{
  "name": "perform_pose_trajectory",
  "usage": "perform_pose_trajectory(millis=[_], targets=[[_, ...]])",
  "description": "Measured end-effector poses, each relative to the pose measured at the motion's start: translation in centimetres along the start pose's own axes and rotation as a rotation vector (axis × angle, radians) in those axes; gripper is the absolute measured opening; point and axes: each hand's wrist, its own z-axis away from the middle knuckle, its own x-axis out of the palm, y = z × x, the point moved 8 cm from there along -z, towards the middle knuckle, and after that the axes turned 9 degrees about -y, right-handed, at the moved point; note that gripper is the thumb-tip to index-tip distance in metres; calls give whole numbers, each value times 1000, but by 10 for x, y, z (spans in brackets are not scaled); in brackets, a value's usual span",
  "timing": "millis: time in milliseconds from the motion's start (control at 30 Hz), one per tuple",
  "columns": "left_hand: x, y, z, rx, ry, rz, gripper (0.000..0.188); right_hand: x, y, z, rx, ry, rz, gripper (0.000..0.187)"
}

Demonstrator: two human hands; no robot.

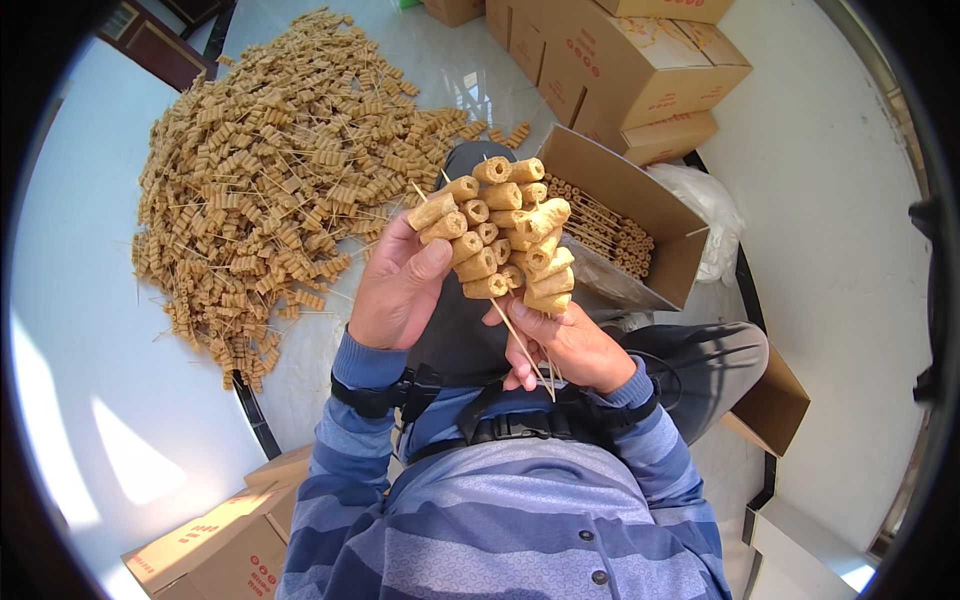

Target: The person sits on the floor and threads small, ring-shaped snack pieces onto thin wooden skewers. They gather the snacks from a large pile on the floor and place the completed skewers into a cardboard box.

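White tabletop (90,300) bears a heap of skewered tan rolls (270,170). Open cardboard box (640,200) holds skewers. Left hand (395,290) and right hand (570,345), close together, clamp a bundle of skewers (500,235).

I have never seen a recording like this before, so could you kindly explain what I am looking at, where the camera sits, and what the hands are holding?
This is one picture from a wide fisheye camera worn on a person's head, looking down, so straight edges curve near the rim. No machine is involved: the striped sleeves entering from below are the person's own arms. The left hand and right hand together grip a bunch of skewers, thin sticks threaded with tan, tube-shaped rolls. On the pale table to the left lies a big loose pile of similar skewers. Just beyond the hands an open cardboard box holds skewers laid in neat rows. Closed cartons are stacked behind it, and more cardboard boxes sit near the lower edge.
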Motion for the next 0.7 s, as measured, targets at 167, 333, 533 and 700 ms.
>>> perform_pose_trajectory(millis=[167,333,533,700], targets=[[-1,-9,0,6,16,86,59,2,-1,5,92,-49,78,45],[7,-23,2,-87,-47,254,64,3,2,6,127,-92,91,47],[14,-24,2,-92,-73,384,69,5,9,5,154,-103,107,48],[18,-31,1,-56,-39,490,74,-2,15,7,229,-77,171,51]])
